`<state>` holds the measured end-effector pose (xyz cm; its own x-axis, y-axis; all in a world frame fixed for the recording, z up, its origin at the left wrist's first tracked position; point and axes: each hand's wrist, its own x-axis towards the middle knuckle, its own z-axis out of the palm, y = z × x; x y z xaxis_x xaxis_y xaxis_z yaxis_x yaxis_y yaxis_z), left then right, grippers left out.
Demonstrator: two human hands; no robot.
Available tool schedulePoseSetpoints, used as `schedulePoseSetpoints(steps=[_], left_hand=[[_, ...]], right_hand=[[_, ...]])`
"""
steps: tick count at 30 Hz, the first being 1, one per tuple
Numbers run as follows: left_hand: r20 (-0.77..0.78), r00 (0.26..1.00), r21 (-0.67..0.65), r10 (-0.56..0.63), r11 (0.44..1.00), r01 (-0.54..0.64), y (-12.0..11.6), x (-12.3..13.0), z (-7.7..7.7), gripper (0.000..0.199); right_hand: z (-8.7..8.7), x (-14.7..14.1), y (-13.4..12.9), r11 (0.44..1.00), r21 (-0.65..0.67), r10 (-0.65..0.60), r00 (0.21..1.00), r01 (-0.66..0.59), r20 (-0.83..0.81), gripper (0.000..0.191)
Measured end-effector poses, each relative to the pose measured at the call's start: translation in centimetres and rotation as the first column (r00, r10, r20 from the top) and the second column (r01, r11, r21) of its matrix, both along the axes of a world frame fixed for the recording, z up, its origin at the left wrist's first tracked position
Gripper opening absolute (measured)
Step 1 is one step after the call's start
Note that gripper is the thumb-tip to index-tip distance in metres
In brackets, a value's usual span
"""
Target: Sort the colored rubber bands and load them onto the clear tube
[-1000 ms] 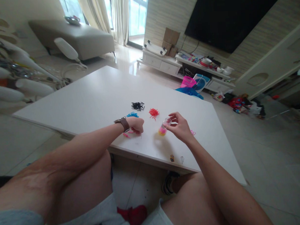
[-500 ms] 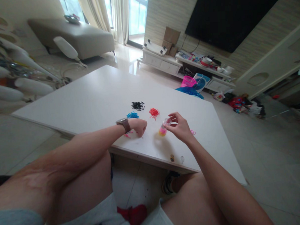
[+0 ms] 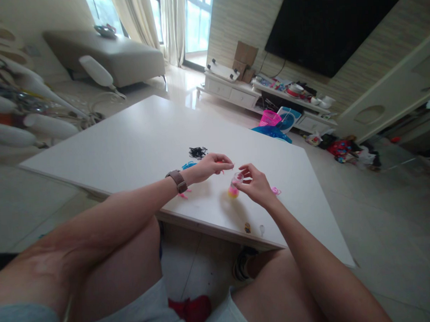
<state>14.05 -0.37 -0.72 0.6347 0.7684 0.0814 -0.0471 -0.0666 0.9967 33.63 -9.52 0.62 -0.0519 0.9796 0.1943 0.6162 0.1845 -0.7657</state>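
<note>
My left hand (image 3: 212,167), with a brown-strapped watch on its wrist, is closed in a pinch on a small pink piece (image 3: 233,166). It hovers just above and left of the mouth of a clear jar (image 3: 238,178) with pink and yellow contents at the bottom. The fingers of my right hand (image 3: 253,182) are wrapped round the jar's upper part and keep it standing on the table. Pink strips (image 3: 183,195) lie below my left wrist, and a blue pile (image 3: 189,165) shows behind it. My left hand covers most of a red pile.
Farther back on the white table (image 3: 142,131) is a pile of thin black strips (image 3: 198,152). Pink loops (image 3: 276,191) lie right of my right wrist. Near the front edge are a small brown-yellow object (image 3: 247,227) and a small clear one (image 3: 262,229).
My left hand has lifted from the tabletop by the pink strips and moved right and up to the jar's mouth, pinching a small pink piece. My right hand stays on the jar.
</note>
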Motion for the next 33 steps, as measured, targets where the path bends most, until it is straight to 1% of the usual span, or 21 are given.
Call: schedulePoseSetpoints(steps=[2,5,9,13,16,18,20,21,22,24,25,26,28,29,30,31,33], left_hand=[[0.019,1.0,0.008,-0.005,1.0,0.004,-0.4,0.6,-0.5,0.033],[0.0,1.0,0.084,-0.016,0.996,0.016,-0.8,1.0,-0.9,0.031],[-0.011,1.0,0.178,-0.023,0.984,0.025,-1.1,1.2,-0.9,0.027],[-0.05,0.999,0.211,-0.018,0.977,0.029,-1.0,1.4,-0.9,0.025],[-0.049,0.999,0.217,-0.009,0.976,0.02,-0.4,1.3,-0.9,0.026],[-0.061,0.998,0.226,-0.008,0.974,0.021,0.4,0.7,-0.7,0.028],[-0.16,0.987,0.263,0.0,0.964,0.042,1.5,-0.5,-0.3,0.03],[-0.259,0.966,0.295,0.011,0.953,0.068,2.2,-1.4,0.0,0.029],[-0.389,0.92,0.341,0.039,0.934,0.104,2.8,-2.4,0.2,0.026],[-0.616,0.781,0.393,0.099,0.899,0.196,3.9,-4.8,0.4,0.018],[-0.695,0.705,0.399,0.144,0.892,0.211,4.2,-5.9,0.4,0.014],[-0.768,0.622,0.369,0.153,0.899,0.235,4.4,-7.0,0.3,0.011],[-0.883,0.46,0.236,0.094,0.936,0.262,4.5,-8.8,-0.2,0.01],[-0.909,0.412,0.187,0.063,0.945,0.269,4.3,-9.5,-0.5,0.011],[-0.923,0.382,0.157,0.042,0.949,0.274,4.1,-10.0,-0.9,0.013],[-0.929,0.369,0.148,0.036,0.948,0.281,3.9,-10.4,-1.2,0.016],[-0.929,0.367,0.169,0.052,0.94,0.297,3.4,-10.8,-1.9,0.024]], right_hand=[[0.0,-0.1,0.0,1.0,-0.001,0.009,1.0,-0.009,0.001,0.037],[-0.1,-0.3,0.0,1.0,0.0,0.024,1.0,-0.024,-0.007,0.036],[-0.2,-0.3,-0.1,1.0,0.003,0.03,0.999,-0.03,-0.014,0.036],[-0.2,-0.3,-0.1,0.999,0.005,0.032,0.999,-0.032,0.002,0.036],[-0.2,-0.3,-0.1,0.999,0.012,0.032,0.999,-0.032,0.01,0.035],[-0.2,-0.3,-0.1,0.999,0.017,0.03,0.999,-0.03,0.017,0.036],[-0.2,-0.2,-0.1,0.999,0.019,0.025,0.999,-0.025,0.026,0.036],[-0.2,-0.2,-0.1,1.0,0.018,0.023,0.999,-0.024,0.027,0.036],[-0.2,-0.1,-0.1,1.0,0.017,0.023,0.999,-0.023,0.027,0.036],[-0.2,0.0,-0.1,1.0,0.013,0.025,0.999,-0.026,0.026,0.036],[-0.2,0.0,-0.1,1.0,0.011,0.028,0.999,-0.029,0.025,0.036],[-0.2,0.1,-0.2,0.999,0.009,0.032,0.999,-0.032,0.024,0.035],[-0.1,0.1,-0.2,0.999,0.004,0.039,0.999,-0.039,0.023,0.035],[-0.1,0.1,-0.2,0.999,0.002,0.042,0.999,-0.042,0.023,0.035],[0.0,0.1,-0.3,0.999,0.0,0.044,0.999,-0.044,0.023,0.035],[0.0,0.1,-0.3,0.999,-0.002,0.044,0.999,-0.044,0.023,0.035],[0.1,0.0,-0.2,0.999,-0.004,0.043,0.999,-0.043,0.022,0.036]])
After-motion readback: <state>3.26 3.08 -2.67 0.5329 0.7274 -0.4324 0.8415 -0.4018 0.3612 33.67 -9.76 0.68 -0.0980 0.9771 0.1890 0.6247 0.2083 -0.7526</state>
